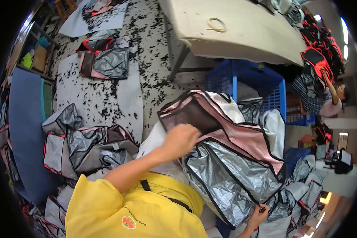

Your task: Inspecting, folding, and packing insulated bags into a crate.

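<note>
A bag-like sewn piece (232, 148) of silver lining, pink fabric and dark mesh, edged in black binding, lies spread across my front. My left hand (181, 139) is closed above its mesh side, fingers curled; whatever they hold is hidden. At the near right corner, the fingers of my right hand (258, 216) pinch the black binding (248, 194). Something small and dark shows at those fingertips, too small to name. Beneath the piece's far side stands a blue plastic crate (279, 93) with more silver and white pieces in it.
Silver-and-grey sewn pieces (89, 148) are heaped at left, others (305, 190) at right. A cloth-covered table (242, 31) carrying a pale ring (217, 24) stands ahead. Black scraps litter the floor (154, 47). At far right a person (331, 101) handles a red-and-black piece.
</note>
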`<move>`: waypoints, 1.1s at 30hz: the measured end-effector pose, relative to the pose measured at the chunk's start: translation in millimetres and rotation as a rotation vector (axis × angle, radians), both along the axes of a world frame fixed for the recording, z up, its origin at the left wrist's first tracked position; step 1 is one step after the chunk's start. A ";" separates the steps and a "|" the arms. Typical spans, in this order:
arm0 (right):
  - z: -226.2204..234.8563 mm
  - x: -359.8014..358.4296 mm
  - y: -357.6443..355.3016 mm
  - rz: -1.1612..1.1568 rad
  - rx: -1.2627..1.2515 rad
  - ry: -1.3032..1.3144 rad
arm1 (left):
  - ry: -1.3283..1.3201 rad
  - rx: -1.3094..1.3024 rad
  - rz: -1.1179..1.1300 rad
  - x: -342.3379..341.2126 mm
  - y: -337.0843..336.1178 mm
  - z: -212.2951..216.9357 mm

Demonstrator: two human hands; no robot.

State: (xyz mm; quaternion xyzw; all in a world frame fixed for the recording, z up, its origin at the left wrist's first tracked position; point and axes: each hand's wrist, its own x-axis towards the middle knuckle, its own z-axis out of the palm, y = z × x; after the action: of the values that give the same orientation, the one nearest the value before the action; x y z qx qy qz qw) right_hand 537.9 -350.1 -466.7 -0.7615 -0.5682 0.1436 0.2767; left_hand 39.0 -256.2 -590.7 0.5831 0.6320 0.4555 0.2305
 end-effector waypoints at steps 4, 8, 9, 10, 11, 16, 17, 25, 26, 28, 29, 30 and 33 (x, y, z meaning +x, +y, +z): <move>-8.7 30.0 -5.3 -0.006 0.003 0.079 | 0.144 0.203 -0.250 55.5 20.6 21.8; 0.7 24.7 -8.4 -0.071 -0.052 0.071 | 0.370 0.239 -0.373 100.2 25.4 19.8; 5.2 9.7 -8.4 0.063 0.094 -0.059 | 0.375 0.291 -0.342 105.1 26.4 18.4; 14.5 -9.9 -5.3 0.027 0.044 -0.098 | 0.271 0.274 -0.383 102.1 25.1 17.9; 18.7 -16.2 -5.1 -0.042 -0.018 -0.101 | 0.252 0.194 -0.465 95.6 26.3 23.8; 12.3 -27.2 2.4 -0.077 -0.042 0.040 | 0.252 0.136 -0.493 73.3 30.8 39.2; 8.8 -26.6 2.4 -0.069 -0.040 0.065 | 0.243 0.151 -0.482 71.8 34.5 42.2; 7.6 -29.0 -3.6 -0.036 0.011 0.154 | 0.372 0.287 -0.181 65.1 113.7 58.9; 10.0 -31.9 -2.1 -0.030 0.011 0.159 | 0.443 0.202 -0.254 59.1 118.9 48.7; 10.2 -28.5 -2.9 -0.022 0.003 0.142 | 0.513 0.171 -0.332 53.0 123.0 30.0; 9.6 -27.5 -3.3 -0.009 -0.017 0.124 | 0.527 0.198 -0.343 53.7 123.1 20.1; 10.8 -28.4 -3.4 -0.026 -0.036 0.114 | 0.534 0.205 -0.342 55.5 120.6 19.6; 29.4 -30.6 2.3 0.032 -0.092 0.082 | 0.528 0.221 -0.303 54.1 106.6 22.0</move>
State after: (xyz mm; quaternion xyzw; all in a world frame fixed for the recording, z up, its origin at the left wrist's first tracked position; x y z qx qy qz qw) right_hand 507.3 -347.7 -437.3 -0.7578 -0.5613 0.2050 0.2621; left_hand 93.1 -149.7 -568.8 0.7900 0.5229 0.3147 0.0589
